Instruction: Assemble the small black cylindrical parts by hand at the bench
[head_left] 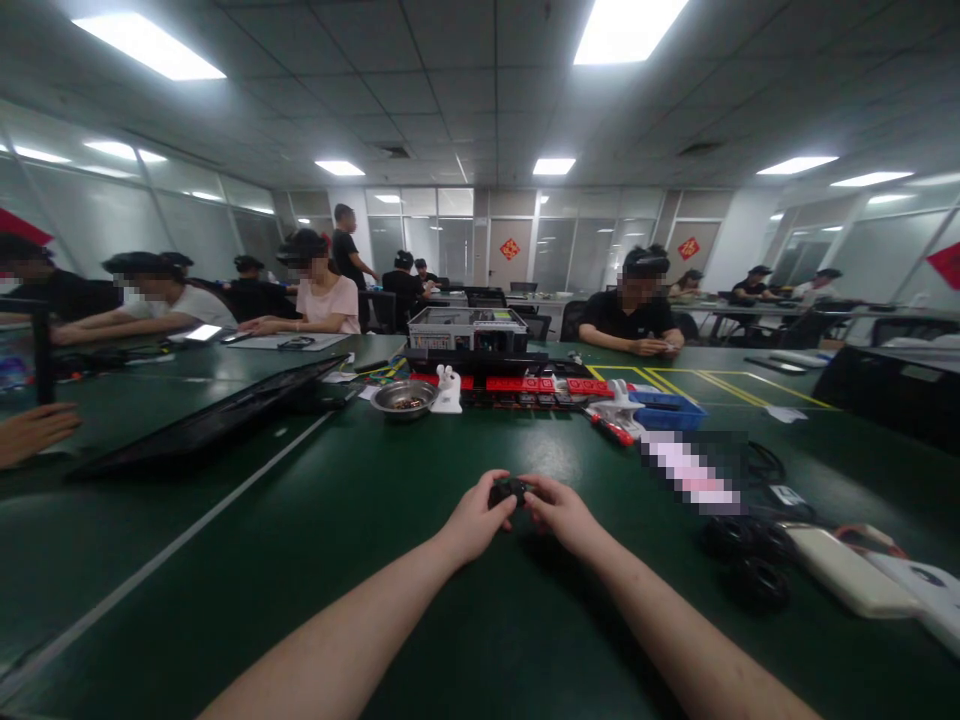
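Note:
Both hands meet over the green tabletop (pixel 420 465), in front of me. My left hand (pixel 476 520) is closed with thumb and fingers around a small black part (pixel 507 490); its exact kind is too small to make out. From the other side, my right hand (pixel 564 515) pinches the same part with its fingertips. The fingers cover much of it.
Farther back are a metal bowl (pixel 381 404) of small pieces, a white stand (pixel 448 398), a red strip (pixel 517 384) and an open computer case (pixel 469 322). A tilted black monitor (pixel 217 415) lies left. At right are a blue bin (pixel 666 415) and black rings (pixel 763 580).

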